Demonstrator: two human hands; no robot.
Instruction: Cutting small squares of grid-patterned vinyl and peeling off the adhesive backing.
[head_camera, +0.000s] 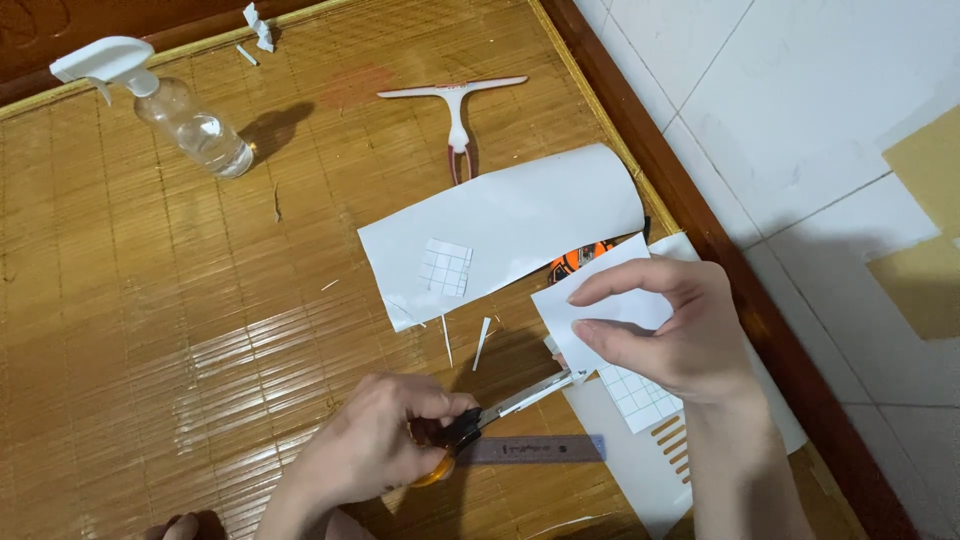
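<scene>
Your left hand (375, 450) is clamped on the scissors (490, 412), fingers through the dark and amber handles, blades pointing right toward your other hand. Your right hand (670, 330) pinches a small white sheet (600, 305), thumb under, fingers on top, held up off the mat. The blade tips sit just at the lower left edge of that sheet, only a little apart as far as I can tell; whether they're biting the sheet yet I can't tell.

To do this cut well: keep the sheet taut between thumb and fingers, and keep those fingertips well back from the blade line, since they look near. Feed the sheet deep into the blades rather than snipping with the tips, for a straighter edge. Turn the sheet, not the scissors.

Just below your right hand lies a gridded piece (640, 395) on a larger white sheet, with a comb-like edge beside your wrist. A purple ruler (545, 448) lies just below the scissors, right of your left hand. Above both hands is a big curled white sheet (530, 215) with a small gridded square (445, 267) on it, and thin offcut strips (482, 343) between it and the blades. Well above your left hand are a spray bottle (190, 115) and a squeegee (455, 105), all on the bamboo mat (150, 300).
</scene>
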